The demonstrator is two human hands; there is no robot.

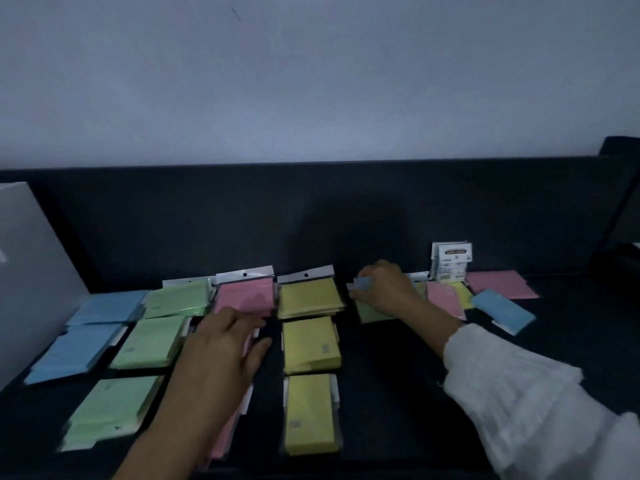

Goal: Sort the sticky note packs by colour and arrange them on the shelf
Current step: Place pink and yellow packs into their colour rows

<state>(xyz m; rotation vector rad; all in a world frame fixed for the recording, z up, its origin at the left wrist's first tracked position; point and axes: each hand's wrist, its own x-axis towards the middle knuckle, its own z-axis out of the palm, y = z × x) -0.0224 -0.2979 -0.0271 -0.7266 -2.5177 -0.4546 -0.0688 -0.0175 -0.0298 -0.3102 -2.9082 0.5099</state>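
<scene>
Grip: right hand [384, 289] pinches blue pack [362, 282] by one end, just above loose green pack [372, 313], beside unsorted pile [446, 299]. Left hand [225, 337] released, flat on pink column [246, 296]. Blue column [104, 306] lies far left along shelf [398, 375], beyond yellow column [310, 341] and green column [152, 341]; left hand nearer it, so long cross-reach or handover likely.

Dim, bluish light; pale wall [311, 81] brightest, greying toward the corners, dark shelf [388, 348] swallowing detail. Soft shadow on the shelf's back panel above the right hand [384, 289]; faint sheen on the clear header of the rear pink pack [244, 292]. Left hand [221, 344] and the blue pack [363, 283] pinched by the right smeared by motion blur; edges bow from the wide lens, white sleeve [519, 393] soft
</scene>
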